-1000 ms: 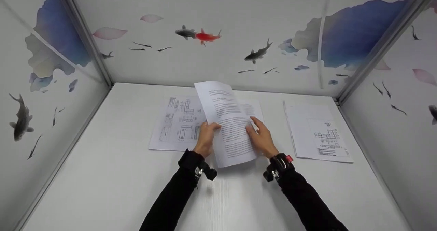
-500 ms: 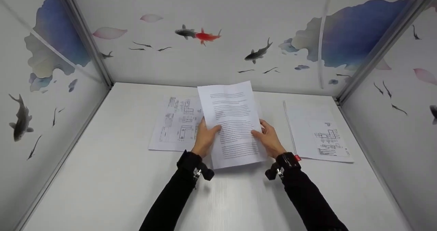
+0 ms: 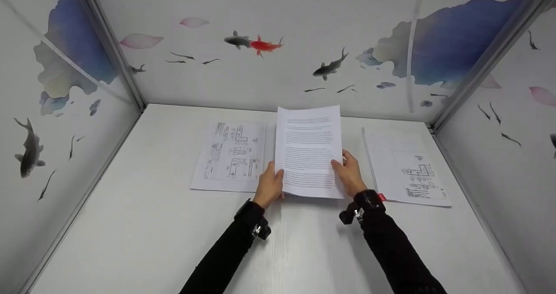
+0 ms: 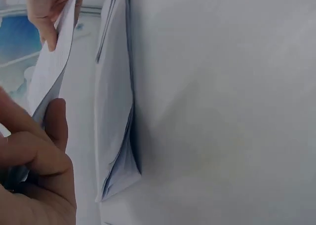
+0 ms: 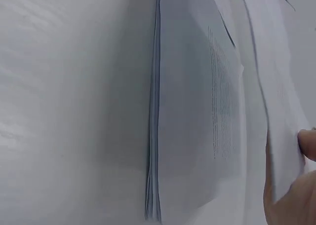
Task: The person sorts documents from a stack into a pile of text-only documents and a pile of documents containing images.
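Printed sheets of paper (image 3: 308,150), upright and covered with lines of text, are raised over the middle of the table. My left hand (image 3: 269,185) grips their lower left edge, thumb in front. On the right edge, my right hand (image 3: 350,174) pinches them the same way. How many sheets are held cannot be told. Beneath them lies a paper stack (image 5: 192,111) with printed text, seen in the right wrist view and mostly hidden in the head view. Left of my hands lies a pile with a technical drawing (image 3: 234,155).
Another stack of papers (image 3: 406,168), its top sheet showing a technical drawing, lies on the right of the white table (image 3: 143,224). Walls painted with fish (image 3: 265,45) enclose the table at the back and both sides.
The held sheets were bent and tilted; they have been straightened and shifted right. My left hand moved right with them, and my right hand moved outward to the right edge.
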Tool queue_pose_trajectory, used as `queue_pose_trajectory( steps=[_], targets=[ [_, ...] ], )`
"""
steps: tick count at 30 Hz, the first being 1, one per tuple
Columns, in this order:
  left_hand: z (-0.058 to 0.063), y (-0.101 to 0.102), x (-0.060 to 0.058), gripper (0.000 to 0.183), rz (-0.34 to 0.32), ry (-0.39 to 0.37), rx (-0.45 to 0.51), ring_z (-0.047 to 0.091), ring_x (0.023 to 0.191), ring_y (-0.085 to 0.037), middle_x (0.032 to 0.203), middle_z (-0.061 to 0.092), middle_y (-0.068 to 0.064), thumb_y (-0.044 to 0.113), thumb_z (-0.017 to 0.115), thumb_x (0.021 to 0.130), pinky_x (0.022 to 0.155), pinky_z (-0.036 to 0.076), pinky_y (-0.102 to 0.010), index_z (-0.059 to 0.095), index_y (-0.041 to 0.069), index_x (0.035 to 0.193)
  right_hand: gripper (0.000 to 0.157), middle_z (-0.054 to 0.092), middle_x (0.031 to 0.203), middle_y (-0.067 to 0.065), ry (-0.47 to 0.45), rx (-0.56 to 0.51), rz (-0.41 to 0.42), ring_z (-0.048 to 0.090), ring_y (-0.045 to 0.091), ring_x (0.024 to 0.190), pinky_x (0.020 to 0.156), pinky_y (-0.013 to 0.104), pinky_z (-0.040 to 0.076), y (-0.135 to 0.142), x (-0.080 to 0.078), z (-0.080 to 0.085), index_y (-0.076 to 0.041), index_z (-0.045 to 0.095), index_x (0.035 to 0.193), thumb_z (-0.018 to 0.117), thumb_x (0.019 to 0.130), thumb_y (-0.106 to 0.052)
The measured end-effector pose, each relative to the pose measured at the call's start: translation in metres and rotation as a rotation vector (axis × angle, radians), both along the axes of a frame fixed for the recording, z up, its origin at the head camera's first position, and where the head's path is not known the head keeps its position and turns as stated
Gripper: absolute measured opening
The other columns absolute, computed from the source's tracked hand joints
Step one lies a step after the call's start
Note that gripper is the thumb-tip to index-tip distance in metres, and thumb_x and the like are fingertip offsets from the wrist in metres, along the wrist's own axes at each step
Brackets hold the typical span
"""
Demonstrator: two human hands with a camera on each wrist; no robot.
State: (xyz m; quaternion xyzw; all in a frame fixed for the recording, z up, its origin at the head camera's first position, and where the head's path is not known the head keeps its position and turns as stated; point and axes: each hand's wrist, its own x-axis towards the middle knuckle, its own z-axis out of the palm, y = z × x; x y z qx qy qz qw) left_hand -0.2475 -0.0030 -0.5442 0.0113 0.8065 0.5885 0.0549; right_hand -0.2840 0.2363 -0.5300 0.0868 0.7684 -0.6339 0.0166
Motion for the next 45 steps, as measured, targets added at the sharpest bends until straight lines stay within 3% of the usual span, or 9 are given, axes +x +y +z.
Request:
queue_pose_trajectory(
  steps=[8, 12, 16, 19, 22, 26, 33, 40, 45],
  targets=[
    [-0.010, 0.012, -0.002, 0.040, -0.034, -0.115, 0.311, 0.059, 0.071, -0.018, 0.110, 0.060, -0.021, -0.002, 0.031, 0.100, 0.063, 0.053, -0.030, 0.038, 0.001, 0.139, 0.058, 0.052, 0.137, 0.025, -0.083, 0.098, 0.129, 0.060, 0.026, 0.108, 0.083, 0.026, 0.047, 0.008, 0.001, -0.003, -0.002, 0.026, 0.152, 0.049, 0.100, -0.004],
    [-0.013, 0.014, -0.003, 0.047, -0.025, -0.163, 0.363, 0.058, 0.074, -0.018, 0.117, 0.057, -0.022, -0.009, 0.029, 0.094, 0.062, 0.048, -0.027, 0.035, 0.000, 0.139, 0.061, 0.048, 0.140, 0.027, -0.070, 0.131, 0.132, 0.057, 0.029, 0.114, 0.086, 0.027, 0.047, 0.012, 0.001, -0.005, 0.000, 0.022, 0.153, 0.048, 0.099, -0.001],
    [-0.011, 0.013, -0.003, 0.050, 0.027, -0.161, 0.202, 0.062, 0.077, -0.023, 0.118, 0.058, -0.019, -0.006, 0.037, 0.092, 0.064, 0.047, -0.029, 0.034, 0.001, 0.142, 0.063, 0.043, 0.144, 0.031, -0.068, 0.162, 0.122, 0.054, 0.031, 0.119, 0.090, 0.031, 0.047, 0.016, 0.002, -0.010, 0.004, 0.020, 0.153, 0.048, 0.097, -0.001],
    [-0.011, 0.012, -0.002, 0.056, 0.036, -0.128, -0.023, 0.063, 0.105, -0.032, 0.130, 0.055, -0.024, 0.000, 0.046, 0.090, 0.086, 0.052, -0.037, 0.033, -0.004, 0.144, 0.062, 0.043, 0.144, 0.031, -0.091, 0.216, 0.103, 0.052, 0.033, 0.121, 0.096, 0.037, 0.046, 0.017, 0.003, -0.016, 0.005, 0.022, 0.152, 0.049, 0.096, -0.001],
    [-0.010, 0.010, 0.000, 0.057, 0.020, -0.082, -0.224, 0.054, 0.125, -0.038, 0.136, 0.052, -0.030, 0.003, 0.049, 0.089, 0.104, 0.044, -0.045, 0.034, -0.010, 0.143, 0.062, 0.044, 0.142, 0.031, -0.104, 0.286, 0.074, 0.051, 0.036, 0.123, 0.102, 0.043, 0.043, 0.018, 0.004, -0.021, 0.006, 0.026, 0.151, 0.050, 0.093, 0.000],
    [-0.009, 0.006, 0.000, 0.045, 0.002, 0.002, -0.387, 0.061, 0.114, -0.042, 0.122, 0.061, -0.031, 0.002, 0.050, 0.088, 0.095, 0.049, -0.050, 0.047, -0.012, 0.131, 0.062, 0.049, 0.136, 0.031, -0.080, 0.384, 0.040, 0.052, 0.040, 0.123, 0.105, 0.048, 0.042, 0.021, 0.005, -0.025, 0.008, 0.033, 0.147, 0.051, 0.088, 0.001],
    [-0.007, 0.004, -0.001, 0.039, -0.005, 0.036, -0.489, 0.064, 0.105, -0.040, 0.112, 0.064, -0.028, 0.003, 0.054, 0.089, 0.088, 0.051, -0.050, 0.052, -0.012, 0.125, 0.056, 0.051, 0.135, 0.030, -0.085, 0.494, 0.057, 0.049, 0.039, 0.126, 0.109, 0.050, 0.038, 0.024, 0.006, -0.028, 0.011, 0.038, 0.143, 0.051, 0.090, -0.002],
    [-0.005, 0.005, -0.002, 0.064, -0.077, -0.023, -0.562, 0.056, 0.116, -0.041, 0.128, 0.053, -0.031, 0.016, 0.064, 0.089, 0.098, 0.047, -0.050, 0.039, -0.012, 0.141, 0.054, 0.053, 0.133, 0.030, -0.017, 0.508, 0.068, 0.053, 0.039, 0.121, 0.105, 0.049, 0.041, 0.027, 0.007, -0.032, 0.012, 0.041, 0.141, 0.052, 0.090, -0.001],
    [-0.001, 0.005, 0.000, 0.085, -0.100, -0.066, -0.593, 0.057, 0.113, -0.038, 0.130, 0.050, -0.028, 0.030, 0.079, 0.080, 0.099, 0.046, -0.047, 0.037, -0.009, 0.143, 0.053, 0.053, 0.135, 0.030, 0.006, 0.503, 0.081, 0.054, 0.039, 0.121, 0.103, 0.049, 0.042, 0.028, 0.008, -0.033, 0.011, 0.042, 0.141, 0.052, 0.091, -0.003]
  ],
)
